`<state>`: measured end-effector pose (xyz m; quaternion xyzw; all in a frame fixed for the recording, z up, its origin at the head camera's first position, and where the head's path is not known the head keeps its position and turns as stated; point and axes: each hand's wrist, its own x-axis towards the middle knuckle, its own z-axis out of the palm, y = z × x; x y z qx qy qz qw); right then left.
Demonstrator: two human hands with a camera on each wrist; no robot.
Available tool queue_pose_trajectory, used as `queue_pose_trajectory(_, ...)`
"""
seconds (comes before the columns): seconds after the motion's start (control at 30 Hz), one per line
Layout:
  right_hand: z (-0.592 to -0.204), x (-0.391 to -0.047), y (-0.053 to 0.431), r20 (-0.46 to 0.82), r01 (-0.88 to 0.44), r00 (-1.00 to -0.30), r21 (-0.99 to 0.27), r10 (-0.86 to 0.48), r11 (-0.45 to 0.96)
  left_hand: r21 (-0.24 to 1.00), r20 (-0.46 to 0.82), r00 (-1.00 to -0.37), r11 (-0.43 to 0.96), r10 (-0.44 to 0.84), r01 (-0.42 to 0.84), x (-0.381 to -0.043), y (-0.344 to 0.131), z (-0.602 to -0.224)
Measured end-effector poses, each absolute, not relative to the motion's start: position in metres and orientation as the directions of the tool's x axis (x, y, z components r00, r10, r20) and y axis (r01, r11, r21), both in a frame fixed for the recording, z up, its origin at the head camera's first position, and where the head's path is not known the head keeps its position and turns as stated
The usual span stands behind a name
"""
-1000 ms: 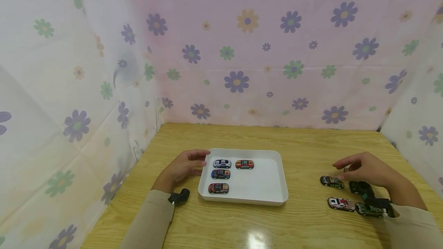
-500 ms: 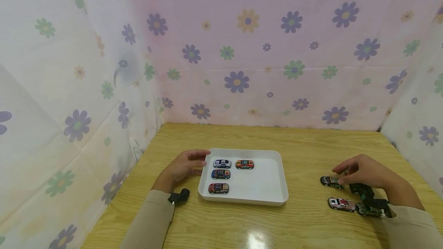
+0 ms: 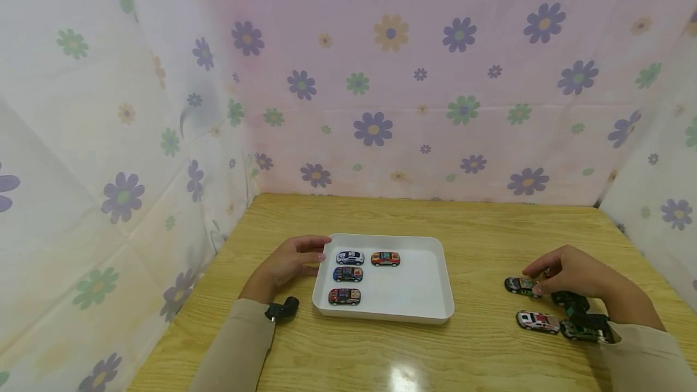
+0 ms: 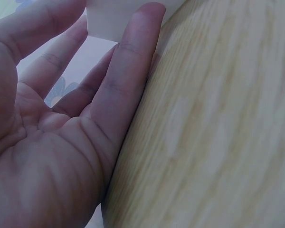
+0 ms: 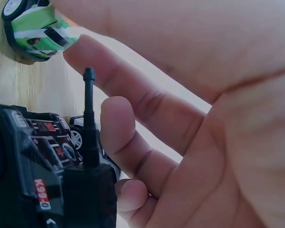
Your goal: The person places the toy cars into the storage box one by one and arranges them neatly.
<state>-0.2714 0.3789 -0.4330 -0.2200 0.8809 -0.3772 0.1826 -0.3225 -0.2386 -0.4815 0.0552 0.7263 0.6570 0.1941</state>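
My left hand (image 3: 291, 262) rests at the left side of a white tray (image 3: 416, 286), its fairly straight fingers against the outer wall. In the left wrist view a fingertip (image 4: 145, 19) touches that wall. Over at the right, my right hand (image 3: 582, 271) pinches a small black and green toy car (image 3: 516, 284) between thumb and fingers, low at the table. The right wrist view shows the car's green end (image 5: 40, 35) right at the fingertips, the rest cut off. A black toy vehicle (image 5: 19, 156) with an upright rod before it lies under the palm.
Inside the tray stand a white car (image 3: 350, 258), a blue car (image 3: 347, 274), a red and black car (image 3: 344, 296) and a red-orange car (image 3: 385, 259). Near my right wrist lie a white-and-red car (image 3: 536, 322) and a dark green car (image 3: 577, 331). Flowered cloth (image 3: 414, 168) walls the wooden table.
My right hand has sunk slightly, its thumb and fingers drawing in on the black and green toy car. The left hand and the tray have stayed put.
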Motion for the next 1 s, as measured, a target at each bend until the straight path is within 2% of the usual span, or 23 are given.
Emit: queue_pose_trajectory(1.0, -0.4295, -0.2705, 0.3755, -0.184, -0.252, -0.840, -0.702, -0.511, 0.667, 0.978, -0.199, -0.920, 0.128, 0.337, -0.165, -0.3201, -0.2368, -0.4797)
